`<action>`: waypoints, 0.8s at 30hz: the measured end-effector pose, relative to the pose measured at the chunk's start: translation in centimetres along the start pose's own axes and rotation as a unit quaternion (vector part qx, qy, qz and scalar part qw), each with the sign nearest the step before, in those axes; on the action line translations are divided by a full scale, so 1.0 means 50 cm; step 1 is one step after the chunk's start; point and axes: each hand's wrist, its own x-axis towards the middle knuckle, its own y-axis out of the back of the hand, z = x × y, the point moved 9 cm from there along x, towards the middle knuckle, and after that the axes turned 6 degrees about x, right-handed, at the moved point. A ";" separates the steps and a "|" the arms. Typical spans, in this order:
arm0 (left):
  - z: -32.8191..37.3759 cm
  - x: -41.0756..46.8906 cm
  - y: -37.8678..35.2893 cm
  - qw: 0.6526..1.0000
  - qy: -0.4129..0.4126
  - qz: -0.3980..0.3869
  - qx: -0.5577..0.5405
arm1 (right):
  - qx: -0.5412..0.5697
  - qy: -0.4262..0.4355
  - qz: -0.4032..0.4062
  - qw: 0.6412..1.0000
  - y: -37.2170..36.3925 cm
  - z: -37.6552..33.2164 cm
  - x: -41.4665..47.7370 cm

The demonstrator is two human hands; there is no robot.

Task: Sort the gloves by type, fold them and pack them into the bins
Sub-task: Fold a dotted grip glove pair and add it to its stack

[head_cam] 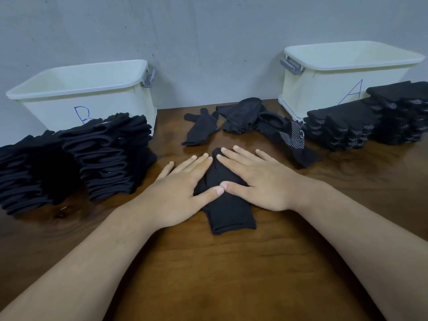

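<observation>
A plain black glove (228, 213) lies flat on the wooden table in front of me, cuff toward me. My left hand (180, 188) and my right hand (257, 179) press on it with straight fingers, thumbs touching over its middle. Folded plain black gloves (76, 158) are stacked at the left before the white bin marked B (92, 98). Folded dotted black gloves (366, 121) are stacked at the right before the white bin marked A (347, 75). Loose unsorted gloves (245, 119) lie at the back centre.
A dotted glove (294, 137) sprawls just right of my right hand. A single black glove (201, 128) lies behind my left hand. The grey wall (208, 42) rises right behind the bins. Bare wooden tabletop (220, 274) stretches between my forearms.
</observation>
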 end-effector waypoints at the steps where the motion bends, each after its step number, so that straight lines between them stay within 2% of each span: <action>1: 0.000 0.001 -0.003 1.000 0.002 -0.006 0.002 | -0.002 -0.001 0.001 1.000 0.000 0.000 0.000; 3: 0.002 0.000 -0.001 1.000 -0.003 0.000 -0.017 | 0.001 0.016 0.034 0.999 0.010 -0.004 -0.001; 6: -0.007 -0.010 0.039 0.991 -0.011 0.074 -0.107 | 0.052 0.082 0.117 0.988 0.055 -0.026 -0.022; 8: -0.010 -0.025 0.082 0.980 -0.033 0.140 -0.135 | 0.116 0.127 0.134 0.976 0.079 -0.044 -0.047; 10: 0.004 -0.041 0.111 0.971 -0.082 0.165 -0.150 | 0.174 0.163 0.118 0.964 0.088 -0.065 -0.069; 13: 0.028 -0.059 0.111 0.967 -0.140 0.115 -0.181 | 0.214 0.187 0.049 0.958 0.076 -0.093 -0.086; 16: 0.040 -0.060 0.084 0.971 -0.164 0.037 -0.169 | 0.200 0.190 0.000 0.961 0.054 -0.106 -0.089; 19: 0.034 -0.057 0.071 0.978 -0.160 0.011 -0.133 | 0.132 0.199 0.008 0.971 0.043 -0.111 -0.087; 24: 0.042 -0.063 0.078 0.980 -0.181 0.036 -0.080 | 0.038 0.225 0.058 0.972 0.050 -0.135 -0.095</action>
